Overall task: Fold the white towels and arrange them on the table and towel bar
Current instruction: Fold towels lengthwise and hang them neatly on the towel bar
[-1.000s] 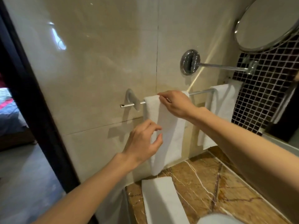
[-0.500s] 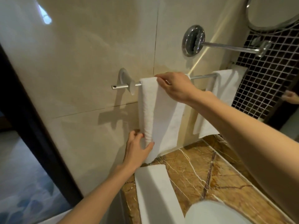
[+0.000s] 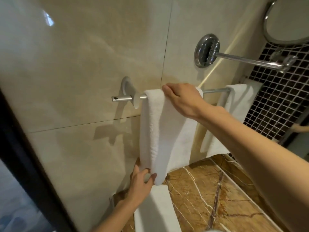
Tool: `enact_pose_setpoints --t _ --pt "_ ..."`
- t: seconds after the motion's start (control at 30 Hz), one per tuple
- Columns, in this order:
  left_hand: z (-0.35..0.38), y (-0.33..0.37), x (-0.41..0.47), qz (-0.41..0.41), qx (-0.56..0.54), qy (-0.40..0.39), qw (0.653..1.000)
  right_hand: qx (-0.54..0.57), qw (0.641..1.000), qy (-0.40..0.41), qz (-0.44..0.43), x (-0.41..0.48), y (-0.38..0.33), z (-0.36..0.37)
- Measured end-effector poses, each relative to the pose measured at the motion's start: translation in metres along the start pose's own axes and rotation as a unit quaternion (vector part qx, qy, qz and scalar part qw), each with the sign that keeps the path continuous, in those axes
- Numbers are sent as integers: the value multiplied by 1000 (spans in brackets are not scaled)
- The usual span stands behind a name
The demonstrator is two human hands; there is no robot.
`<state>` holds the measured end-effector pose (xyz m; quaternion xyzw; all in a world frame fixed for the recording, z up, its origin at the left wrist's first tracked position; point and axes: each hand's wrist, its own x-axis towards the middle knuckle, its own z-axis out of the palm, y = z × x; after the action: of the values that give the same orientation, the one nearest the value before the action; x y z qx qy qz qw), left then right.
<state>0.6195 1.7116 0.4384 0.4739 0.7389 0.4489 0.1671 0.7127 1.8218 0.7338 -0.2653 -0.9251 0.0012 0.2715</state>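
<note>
A folded white towel (image 3: 165, 131) hangs over the chrome towel bar (image 3: 214, 90) on the beige wall. My right hand (image 3: 182, 99) lies on top of the towel at the bar, fingers curved over it. My left hand (image 3: 142, 178) pinches the towel's lower left edge between thumb and fingers. A second white towel (image 3: 234, 113) hangs on the bar's right end. Another folded white towel (image 3: 155, 210) lies flat on the brown marble table (image 3: 209, 195) under the bar.
A chrome arm (image 3: 242, 60) from a round wall mount carries a round mirror (image 3: 291, 19) at the upper right. Dark mosaic tiles (image 3: 280, 104) cover the right wall. A dark door frame (image 3: 23, 161) runs down the left side.
My left hand has slid down the towel from its middle to its lower edge. My right hand has stayed on top at the bar. The view has moved closer.
</note>
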Motion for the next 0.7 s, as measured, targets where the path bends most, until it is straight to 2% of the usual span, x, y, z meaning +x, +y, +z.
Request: enact_pose_setpoints --t 0.2,0.5,0.6,0.7 --pt "9 -10 0 -8 -20 4 1000 15 997 33 -71 -9 5 2" --pt "16 -18 -11 -21 -92 17 995 5 993 90 -75 -15 7 -1" --pt "14 -19 -14 -13 -85 59 995 6 994 73 -84 -14 7 -6" --pt "15 -19 -15 -49 -113 71 990 12 996 39 -79 -12 8 -10"
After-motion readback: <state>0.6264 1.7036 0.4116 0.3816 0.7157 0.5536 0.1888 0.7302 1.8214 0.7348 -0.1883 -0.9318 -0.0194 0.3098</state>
